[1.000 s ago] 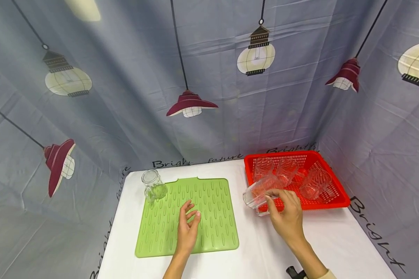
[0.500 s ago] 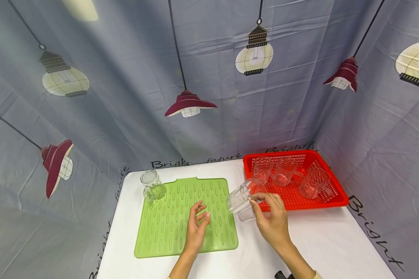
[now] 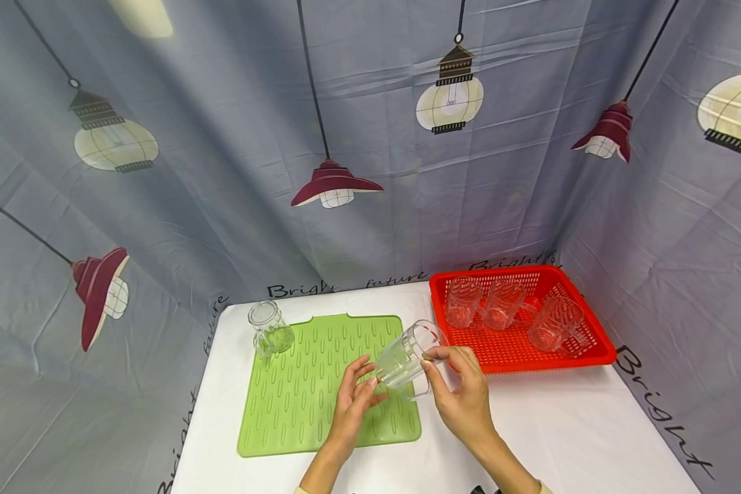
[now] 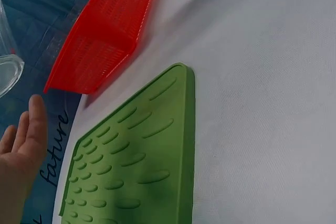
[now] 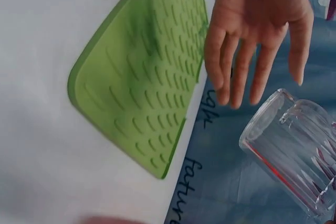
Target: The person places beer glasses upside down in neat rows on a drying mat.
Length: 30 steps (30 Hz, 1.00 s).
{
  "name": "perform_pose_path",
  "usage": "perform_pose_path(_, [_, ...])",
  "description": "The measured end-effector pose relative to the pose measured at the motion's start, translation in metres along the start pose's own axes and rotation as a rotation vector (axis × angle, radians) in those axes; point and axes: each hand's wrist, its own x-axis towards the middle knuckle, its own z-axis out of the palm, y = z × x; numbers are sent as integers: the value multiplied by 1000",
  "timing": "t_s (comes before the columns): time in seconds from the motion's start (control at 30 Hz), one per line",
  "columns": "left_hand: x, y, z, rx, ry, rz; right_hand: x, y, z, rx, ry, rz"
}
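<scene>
My right hand (image 3: 438, 360) grips a clear ribbed glass mug (image 3: 403, 360) by its side and holds it tilted in the air over the right edge of the green ribbed mat (image 3: 296, 405). My left hand (image 3: 361, 384) is open above the mat, its fingers spread just short of the mug's lower end. The right wrist view shows that hand (image 5: 257, 30) with straight fingers and a small gap to the mug (image 5: 294, 140). Another clear glass (image 3: 269, 331) stands upside down at the mat's far left corner.
A red slotted basket (image 3: 586, 358) sits at the back right of the white table (image 3: 562, 432) with three clear mugs (image 3: 503, 303) lying in it. A lamp-printed blue cloth (image 3: 377, 226) hangs close behind and along both sides.
My right hand has carried the mug leftward from the basket's front edge to over the mat. My left hand has risen and opened toward it.
</scene>
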Motion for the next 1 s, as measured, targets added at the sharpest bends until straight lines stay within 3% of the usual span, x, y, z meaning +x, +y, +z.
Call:
perform_pose_path(0.23, [2,0,-1,-150,-88,-72,-4,-5,7,60,-1,40])
perform_pose_path(0.5, [3,4,-2,-276,-180,-97,-7,-5,11,113,-4,48])
perform_pose_path(0.73, [2,9,-4,-396,-172,-95,-8,-4,11,198,-43,152])
perform_pose_path(0.83, [2,10,-4,-418,-166,-75,-8,-4,9,226,-60,222])
perform_pose_path(1.0, [2,11,-5,-438,-161,-30,-8,-2,8,242,-67,266])
